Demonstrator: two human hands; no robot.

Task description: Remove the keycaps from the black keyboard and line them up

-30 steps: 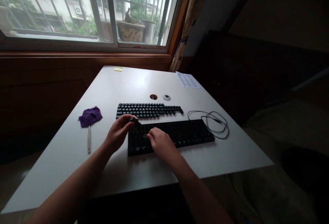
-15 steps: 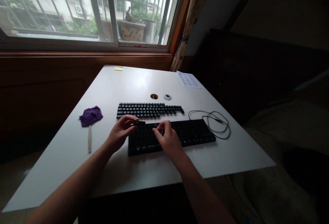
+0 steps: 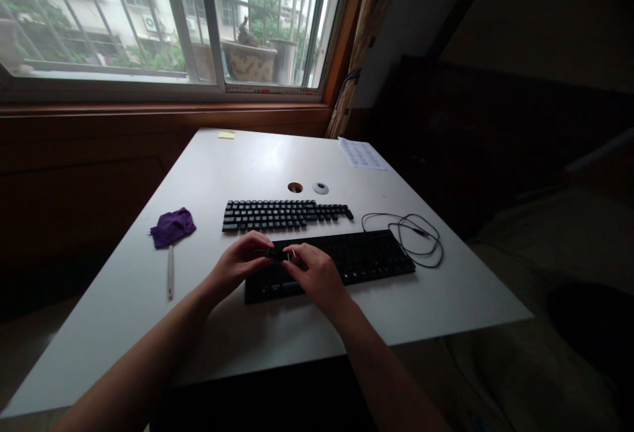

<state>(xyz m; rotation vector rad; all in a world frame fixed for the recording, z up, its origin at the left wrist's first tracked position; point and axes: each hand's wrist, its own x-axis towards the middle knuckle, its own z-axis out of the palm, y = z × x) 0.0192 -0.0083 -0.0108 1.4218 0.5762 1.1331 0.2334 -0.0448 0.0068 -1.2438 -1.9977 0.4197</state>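
Over the left half of a black keyboard [image 3: 369, 253], my two hands are close together. My left hand [image 3: 242, 261] pinches a dark wide keycap [image 3: 275, 255] between thumb and fingers. My right hand [image 3: 314, 273], closed, grips a thin light-coloured wire [image 3: 290, 256], its fingertips right beside the keycap. Fingers hide much of both small pieces, so whether they touch I cannot tell. Behind the keyboard lie rows of loose black keycaps [image 3: 270, 213], set out in keyboard order.
A stick wrapped in purple cloth [image 3: 173, 227] lies at the left. A coiled black cable [image 3: 421, 234] is right of the keyboard. Farther back are a round hole [image 3: 296, 187], its grey cover [image 3: 320, 188], a printed sheet [image 3: 364, 154] and a yellow sticky note [image 3: 226, 135].
My right hand has moved left and my left hand slightly down and right, bringing their fingertips together at the keycap. The thin wire now shows at the right fingertips.
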